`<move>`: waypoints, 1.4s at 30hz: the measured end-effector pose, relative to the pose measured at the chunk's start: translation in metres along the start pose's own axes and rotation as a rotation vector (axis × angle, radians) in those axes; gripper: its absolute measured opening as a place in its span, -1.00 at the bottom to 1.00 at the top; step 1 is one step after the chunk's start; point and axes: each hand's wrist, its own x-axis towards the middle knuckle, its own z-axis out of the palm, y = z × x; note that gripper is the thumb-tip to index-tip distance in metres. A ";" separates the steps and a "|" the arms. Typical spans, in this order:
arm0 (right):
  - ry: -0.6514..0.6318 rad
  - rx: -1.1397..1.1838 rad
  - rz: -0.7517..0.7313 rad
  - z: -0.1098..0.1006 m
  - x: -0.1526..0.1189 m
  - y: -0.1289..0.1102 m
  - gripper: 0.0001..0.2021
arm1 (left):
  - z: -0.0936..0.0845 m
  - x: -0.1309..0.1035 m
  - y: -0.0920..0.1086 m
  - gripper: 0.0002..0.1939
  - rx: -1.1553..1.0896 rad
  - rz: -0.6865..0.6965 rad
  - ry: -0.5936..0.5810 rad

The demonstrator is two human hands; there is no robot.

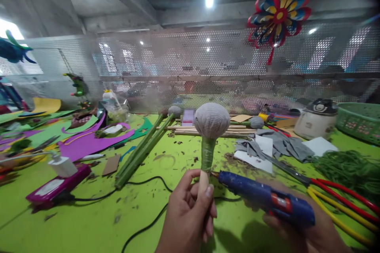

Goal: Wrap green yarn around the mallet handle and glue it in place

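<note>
Upright in front of me stands a wooden stick (204, 182) with a rounded grey yarn-like head (212, 120) on top. Green wrapping (208, 154) covers the stick just under the head; the wood below is bare. My left hand (192, 205) is closed around the bare part, thumb and fingers gripping it. My right hand (285, 225) holds a blue hot glue gun (264, 195), its fingers partly hidden behind the body. The gun's nozzle points left and is at the stick, by the lower end of the green wrapping.
Two green-wrapped sticks (142, 148) lie left of centre. A magenta power strip (59, 185) with a white plug sits at left, near black cable. At right are large scissors (299, 176), grey fabric scraps (287, 146), green yarn (347, 174) and a green basket (359, 122). A perforated screen (178, 59) stands behind.
</note>
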 end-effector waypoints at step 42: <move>0.104 -0.081 -0.128 0.005 -0.004 -0.010 -0.85 | -0.001 -0.001 -0.002 -0.71 0.108 0.015 -0.018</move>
